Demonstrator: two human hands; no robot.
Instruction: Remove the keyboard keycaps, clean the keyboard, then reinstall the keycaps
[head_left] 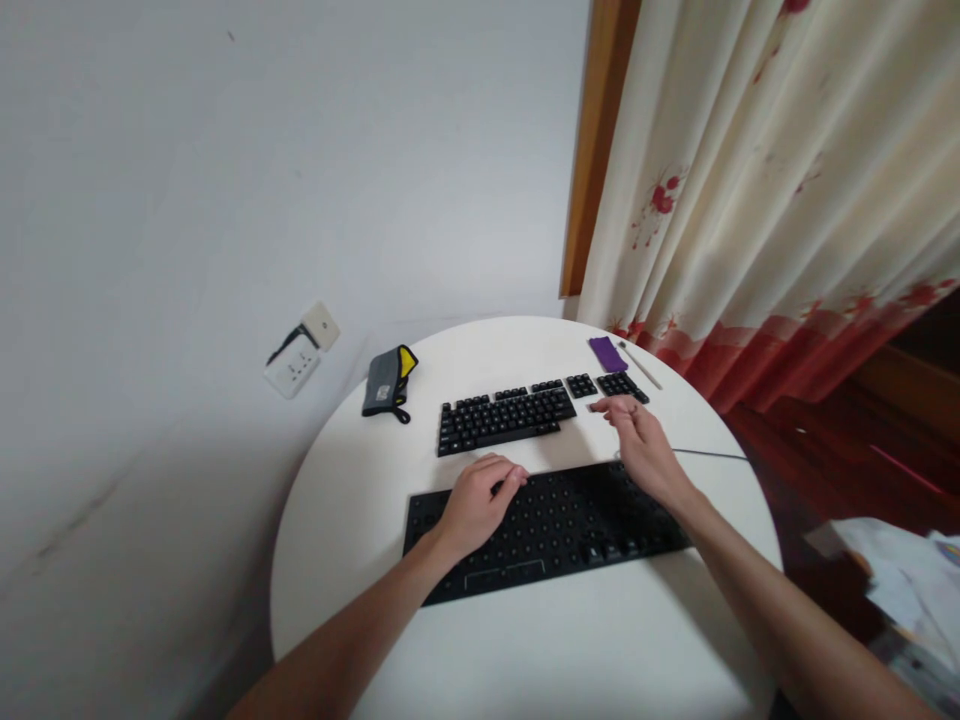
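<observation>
A black keyboard base with bare key posts lies across the near half of the round table. My left hand is over its upper left part, fingers curled and thumb drawn in against them; whatever they pinch, if anything, is hidden. Beyond the base, detached black keycaps sit in grouped rows, with a number-pad block at the right. My right hand is just below these blocks, its thumb and fingers pinched at a small dark keycap.
A grey and yellow cloth stands folded at the table's left rim. Toward the back right are a purple cloth and a thin brush. A cable runs off the right edge. Wall sockets and a curtain are behind.
</observation>
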